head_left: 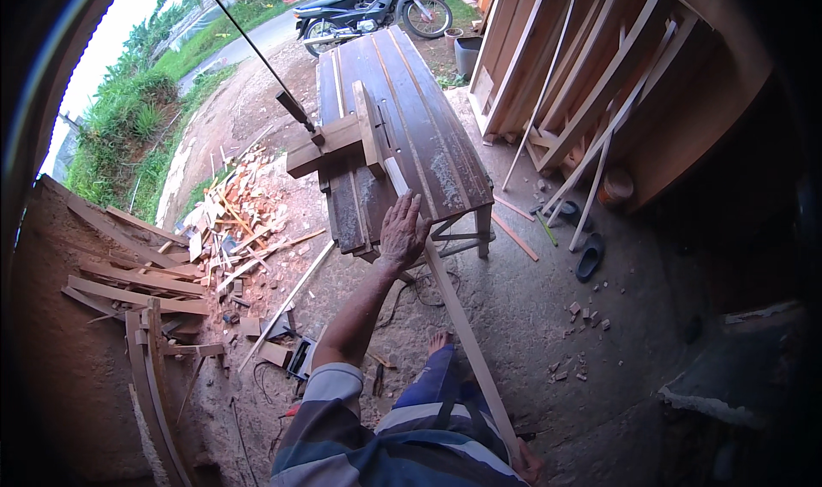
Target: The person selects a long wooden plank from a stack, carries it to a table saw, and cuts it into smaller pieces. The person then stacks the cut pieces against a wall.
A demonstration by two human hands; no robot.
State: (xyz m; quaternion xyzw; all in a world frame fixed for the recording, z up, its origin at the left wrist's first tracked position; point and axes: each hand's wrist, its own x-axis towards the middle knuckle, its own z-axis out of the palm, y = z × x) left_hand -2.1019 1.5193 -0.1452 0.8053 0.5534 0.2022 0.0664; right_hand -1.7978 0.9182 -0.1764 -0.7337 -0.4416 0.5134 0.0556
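A long, pale wooden strip (pixel 467 322) reaches from the bench top back toward my body, its near part off the bench edge. My left hand (pixel 404 234) lies flat on the strip at the near edge of the wooden bench (pixel 441 144), fingers stretched forward. Down by my hip, my right hand (pixel 529 467) is closed around the strip's near end, partly cut off by the dark lower rim. The strip's far end runs along a wooden fence board (pixel 368 127) on the bench. A clamp (pixel 318 136) with a long dark bar presses on the block beside that board.
Offcuts (pixel 244 209) are heaped left of the bench, with stacked boards (pixel 141 286) against the wall. Wooden frames and planks (pixel 591 67) lean at the right. Sandals (pixel 589 257), a power tool (pixel 300 358) and cords lie on the floor. Motorbikes (pixel 368 11) stand beyond.
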